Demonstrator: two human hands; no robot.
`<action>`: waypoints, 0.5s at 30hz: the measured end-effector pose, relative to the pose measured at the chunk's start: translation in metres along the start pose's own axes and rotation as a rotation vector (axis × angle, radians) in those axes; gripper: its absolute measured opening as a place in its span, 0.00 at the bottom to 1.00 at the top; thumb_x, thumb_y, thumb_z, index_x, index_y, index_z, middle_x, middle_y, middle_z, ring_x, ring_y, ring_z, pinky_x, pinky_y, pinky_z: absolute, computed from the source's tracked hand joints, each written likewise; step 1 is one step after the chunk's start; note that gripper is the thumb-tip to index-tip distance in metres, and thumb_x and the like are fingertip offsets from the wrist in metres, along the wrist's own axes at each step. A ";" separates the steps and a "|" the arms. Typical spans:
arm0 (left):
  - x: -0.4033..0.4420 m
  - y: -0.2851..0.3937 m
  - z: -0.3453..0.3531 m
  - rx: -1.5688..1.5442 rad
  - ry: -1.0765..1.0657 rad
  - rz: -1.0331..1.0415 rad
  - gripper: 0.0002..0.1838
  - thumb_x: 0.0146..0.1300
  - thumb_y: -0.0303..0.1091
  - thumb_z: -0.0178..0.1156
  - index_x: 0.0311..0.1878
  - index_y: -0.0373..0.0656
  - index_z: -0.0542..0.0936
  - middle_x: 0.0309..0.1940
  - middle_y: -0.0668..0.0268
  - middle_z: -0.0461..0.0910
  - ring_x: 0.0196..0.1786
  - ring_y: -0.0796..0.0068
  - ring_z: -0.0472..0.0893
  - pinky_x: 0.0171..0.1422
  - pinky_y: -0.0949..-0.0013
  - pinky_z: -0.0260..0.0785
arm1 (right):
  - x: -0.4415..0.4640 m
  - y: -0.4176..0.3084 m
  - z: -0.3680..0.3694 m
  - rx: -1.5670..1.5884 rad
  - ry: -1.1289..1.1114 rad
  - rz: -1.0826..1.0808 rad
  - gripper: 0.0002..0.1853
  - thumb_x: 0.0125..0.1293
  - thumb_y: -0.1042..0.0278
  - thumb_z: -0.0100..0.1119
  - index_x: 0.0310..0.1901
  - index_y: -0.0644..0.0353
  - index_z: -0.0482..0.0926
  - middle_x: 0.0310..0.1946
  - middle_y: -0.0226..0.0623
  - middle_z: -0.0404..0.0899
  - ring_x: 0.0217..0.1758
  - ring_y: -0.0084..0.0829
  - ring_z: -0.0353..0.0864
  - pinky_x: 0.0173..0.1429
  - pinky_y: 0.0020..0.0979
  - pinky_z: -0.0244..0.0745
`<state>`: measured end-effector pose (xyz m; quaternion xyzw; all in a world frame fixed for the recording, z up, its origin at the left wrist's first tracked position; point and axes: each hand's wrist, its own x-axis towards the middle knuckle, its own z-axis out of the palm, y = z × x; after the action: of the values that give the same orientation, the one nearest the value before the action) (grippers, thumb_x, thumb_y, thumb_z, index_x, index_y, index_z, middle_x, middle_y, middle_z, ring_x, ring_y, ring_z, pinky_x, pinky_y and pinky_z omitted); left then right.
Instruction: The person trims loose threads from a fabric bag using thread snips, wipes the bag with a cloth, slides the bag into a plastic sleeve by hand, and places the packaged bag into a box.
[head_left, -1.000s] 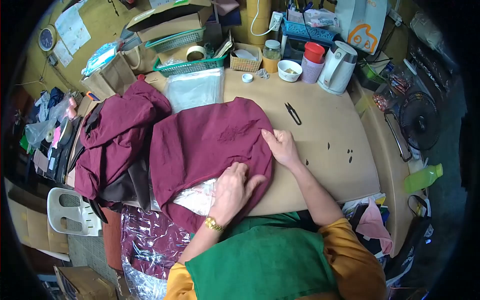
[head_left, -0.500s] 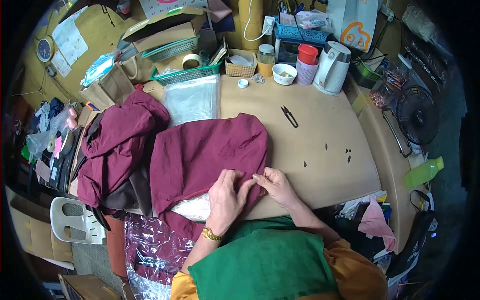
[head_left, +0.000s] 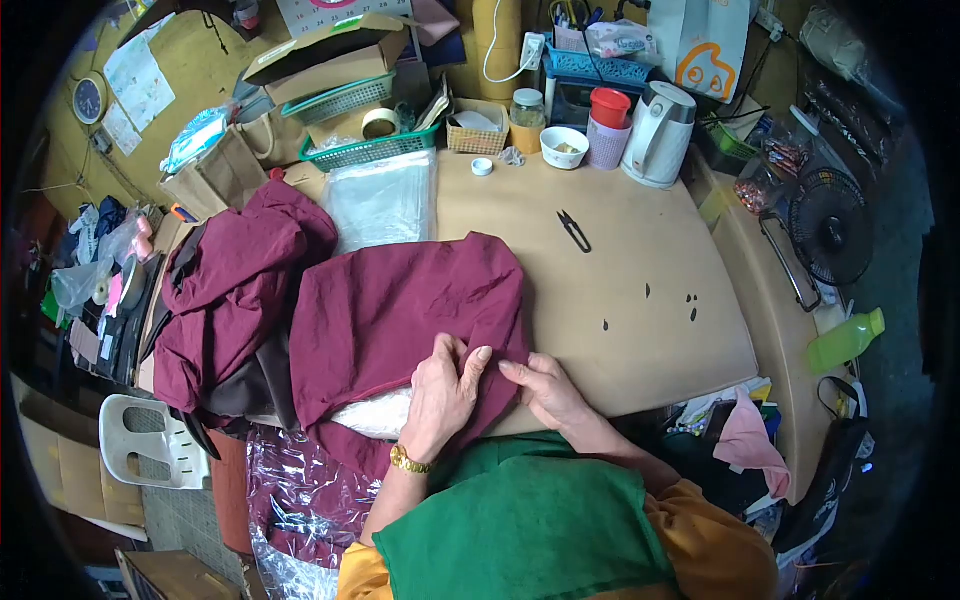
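Note:
A maroon garment (head_left: 400,305) lies spread on the table, one edge hanging toward my lap. My left hand (head_left: 440,395) is closed on the cloth near its lower right edge, thumb raised along the fabric. Just to the right, my right hand (head_left: 548,392) grips the same edge between thumb and fingers; the exact pinch is partly hidden. A shiny whitish surface (head_left: 375,413) shows under the garment beside my left wrist. Black thread snips (head_left: 574,231) lie apart from both hands, farther back on the table.
Another maroon garment with dark lining (head_left: 245,290) is heaped at left. Clear plastic bags (head_left: 380,200) lie behind. Small dark pieces (head_left: 692,305) are scattered at right. A kettle (head_left: 660,135), a white bowl (head_left: 564,147) and baskets line the back. A plastic-wrapped maroon item (head_left: 300,500) hangs below.
Both hands have shifted slightly, and the left thumb has lifted and parted a little from the right hand's fingertips. The garment's right edge has moved slightly to the left.

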<state>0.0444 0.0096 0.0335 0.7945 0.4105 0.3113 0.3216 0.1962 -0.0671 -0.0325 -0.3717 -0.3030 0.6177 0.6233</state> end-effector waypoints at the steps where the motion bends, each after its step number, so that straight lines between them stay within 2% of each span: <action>1: 0.000 -0.003 -0.001 0.127 -0.083 -0.036 0.21 0.71 0.46 0.60 0.36 0.32 0.74 0.21 0.44 0.76 0.25 0.43 0.77 0.33 0.54 0.69 | -0.001 0.000 -0.002 0.001 -0.001 0.002 0.25 0.76 0.51 0.55 0.62 0.64 0.74 0.53 0.36 0.82 0.58 0.28 0.79 0.60 0.39 0.76; 3: 0.001 -0.005 -0.003 0.079 -0.101 -0.023 0.21 0.71 0.45 0.59 0.35 0.32 0.75 0.21 0.42 0.75 0.26 0.41 0.76 0.33 0.52 0.68 | -0.003 -0.006 0.001 0.297 0.101 0.153 0.26 0.74 0.53 0.58 0.63 0.65 0.73 0.55 0.36 0.81 0.59 0.28 0.79 0.61 0.41 0.76; 5: 0.001 -0.006 -0.003 0.031 -0.116 -0.009 0.21 0.72 0.44 0.59 0.33 0.31 0.76 0.21 0.40 0.73 0.26 0.38 0.75 0.33 0.50 0.67 | -0.009 -0.021 0.011 0.342 0.047 0.233 0.25 0.73 0.57 0.61 0.63 0.65 0.73 0.55 0.35 0.81 0.59 0.26 0.78 0.61 0.41 0.76; 7: -0.001 -0.006 0.002 0.026 -0.034 0.053 0.19 0.73 0.41 0.58 0.33 0.32 0.77 0.19 0.41 0.71 0.26 0.38 0.74 0.32 0.47 0.64 | -0.013 -0.010 0.006 0.007 -0.137 0.264 0.23 0.72 0.59 0.63 0.62 0.64 0.75 0.53 0.33 0.82 0.58 0.26 0.79 0.60 0.38 0.77; 8: -0.001 -0.004 0.002 0.026 -0.035 0.049 0.19 0.73 0.41 0.58 0.33 0.32 0.77 0.19 0.41 0.71 0.26 0.38 0.74 0.32 0.47 0.64 | -0.008 0.005 0.011 -0.133 -0.075 -0.002 0.20 0.72 0.62 0.62 0.60 0.65 0.77 0.53 0.33 0.82 0.57 0.25 0.79 0.61 0.35 0.76; 10: 0.001 0.004 -0.003 -0.001 -0.096 -0.081 0.17 0.69 0.40 0.63 0.41 0.32 0.77 0.27 0.42 0.75 0.29 0.48 0.78 0.37 0.55 0.70 | -0.003 0.010 0.010 -0.033 -0.026 -0.025 0.19 0.72 0.63 0.61 0.59 0.66 0.77 0.53 0.33 0.82 0.56 0.24 0.79 0.60 0.33 0.75; 11: 0.000 0.007 -0.003 -0.001 -0.096 -0.080 0.17 0.69 0.40 0.63 0.41 0.32 0.77 0.27 0.42 0.75 0.29 0.48 0.78 0.37 0.55 0.70 | 0.000 0.009 0.009 0.065 0.023 -0.051 0.18 0.73 0.65 0.60 0.58 0.67 0.78 0.52 0.33 0.83 0.55 0.23 0.79 0.60 0.31 0.75; 12: -0.003 0.009 -0.002 -0.064 -0.011 0.038 0.19 0.66 0.41 0.66 0.48 0.33 0.77 0.34 0.41 0.78 0.35 0.48 0.80 0.42 0.57 0.72 | 0.002 -0.001 0.010 0.143 0.045 -0.046 0.16 0.73 0.67 0.59 0.57 0.67 0.78 0.51 0.34 0.84 0.53 0.22 0.80 0.57 0.30 0.75; 13: -0.007 0.010 -0.002 -0.128 0.074 0.156 0.25 0.62 0.41 0.69 0.55 0.34 0.76 0.41 0.41 0.80 0.40 0.49 0.83 0.47 0.59 0.75 | 0.006 -0.004 0.006 0.141 0.045 -0.047 0.16 0.73 0.67 0.59 0.57 0.67 0.78 0.51 0.34 0.84 0.53 0.22 0.80 0.57 0.30 0.75; 14: -0.013 0.009 -0.006 -0.062 -0.070 0.110 0.36 0.57 0.41 0.73 0.64 0.35 0.70 0.54 0.42 0.79 0.51 0.45 0.82 0.57 0.59 0.75 | 0.010 -0.006 0.000 0.202 0.093 -0.045 0.14 0.73 0.67 0.59 0.55 0.65 0.79 0.50 0.34 0.84 0.51 0.22 0.81 0.57 0.30 0.75; 15: -0.020 0.006 -0.003 -0.017 -0.149 0.062 0.29 0.59 0.36 0.70 0.61 0.34 0.73 0.49 0.38 0.79 0.49 0.45 0.83 0.53 0.55 0.75 | 0.014 -0.008 -0.008 0.263 0.141 -0.040 0.13 0.73 0.66 0.59 0.54 0.64 0.80 0.50 0.34 0.84 0.50 0.23 0.82 0.56 0.30 0.76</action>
<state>0.0356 -0.0093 0.0352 0.8250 0.3579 0.2646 0.3482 0.2078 -0.0535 -0.0310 -0.3232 -0.1825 0.6119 0.6985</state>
